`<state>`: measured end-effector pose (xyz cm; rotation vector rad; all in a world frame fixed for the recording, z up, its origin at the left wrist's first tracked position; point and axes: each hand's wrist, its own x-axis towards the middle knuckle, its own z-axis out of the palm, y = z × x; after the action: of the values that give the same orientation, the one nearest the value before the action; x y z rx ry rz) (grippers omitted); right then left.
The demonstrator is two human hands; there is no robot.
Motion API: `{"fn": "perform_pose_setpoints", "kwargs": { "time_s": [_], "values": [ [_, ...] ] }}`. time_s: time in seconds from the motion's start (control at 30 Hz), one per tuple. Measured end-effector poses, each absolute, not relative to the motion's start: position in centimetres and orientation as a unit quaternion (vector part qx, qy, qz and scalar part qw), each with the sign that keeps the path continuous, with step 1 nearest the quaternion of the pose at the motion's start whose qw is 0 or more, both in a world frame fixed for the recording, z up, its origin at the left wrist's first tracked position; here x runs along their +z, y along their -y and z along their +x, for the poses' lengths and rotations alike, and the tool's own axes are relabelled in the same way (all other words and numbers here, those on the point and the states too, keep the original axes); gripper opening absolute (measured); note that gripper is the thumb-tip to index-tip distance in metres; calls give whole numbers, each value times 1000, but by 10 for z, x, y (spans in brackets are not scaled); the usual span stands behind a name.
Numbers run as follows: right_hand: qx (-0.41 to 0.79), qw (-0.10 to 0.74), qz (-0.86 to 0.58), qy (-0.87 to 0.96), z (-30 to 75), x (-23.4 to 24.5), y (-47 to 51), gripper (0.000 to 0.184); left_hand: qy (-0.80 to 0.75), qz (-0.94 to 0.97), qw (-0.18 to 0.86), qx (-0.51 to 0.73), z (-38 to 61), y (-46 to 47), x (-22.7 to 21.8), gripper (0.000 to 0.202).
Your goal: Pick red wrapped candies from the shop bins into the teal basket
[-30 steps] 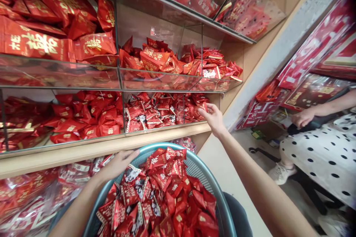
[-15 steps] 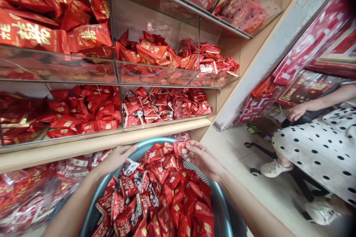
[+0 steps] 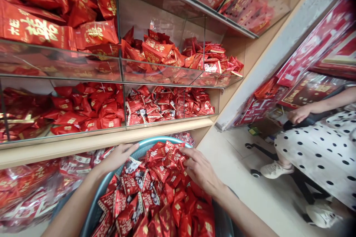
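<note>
A teal plastic basket (image 3: 100,202) heaped with red candy packets (image 3: 155,196) sits right below me. My left hand (image 3: 118,157) grips the basket's far left rim, fingers curled over it. My right hand (image 3: 198,170) rests on top of the heap at its far right, fingers bent down into the packets; whether it holds one is hidden. Just beyond the basket, a glass-fronted shelf compartment (image 3: 169,105) holds the same kind of red packets.
Glass shelf bins (image 3: 63,63) full of red packets run along the left wall over a wooden ledge (image 3: 111,140). More bagged packets (image 3: 30,192) lie below. At right a seated person in a dotted dress (image 3: 319,152) occupies a wheeled chair (image 3: 300,181); red boxes (image 3: 314,55) lean behind.
My right hand came back from the lower shelf compartment to the basket, then settled down onto the heap of packets. My left hand stayed on the rim.
</note>
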<state>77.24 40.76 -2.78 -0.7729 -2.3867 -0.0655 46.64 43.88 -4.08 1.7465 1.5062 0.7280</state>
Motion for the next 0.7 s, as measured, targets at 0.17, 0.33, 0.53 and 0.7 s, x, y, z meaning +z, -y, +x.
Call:
{"fn": "perform_pose_setpoints", "kwargs": {
  "time_s": [0.17,0.33,0.53,0.7],
  "values": [
    [-4,309,-301,902,778,-43,-407,27,-575,682,357,279,465,-440,-43,49],
    [8,309,-305,901,781,-51,-409,22,-574,687,353,270,463,-441,-47,42],
    [31,323,-299,897,775,-47,-406,20,-576,683,361,268,464,-440,-46,45],
    [21,269,-247,931,760,-46,-392,19,-577,690,348,266,464,-440,-45,41]
  ]
}}
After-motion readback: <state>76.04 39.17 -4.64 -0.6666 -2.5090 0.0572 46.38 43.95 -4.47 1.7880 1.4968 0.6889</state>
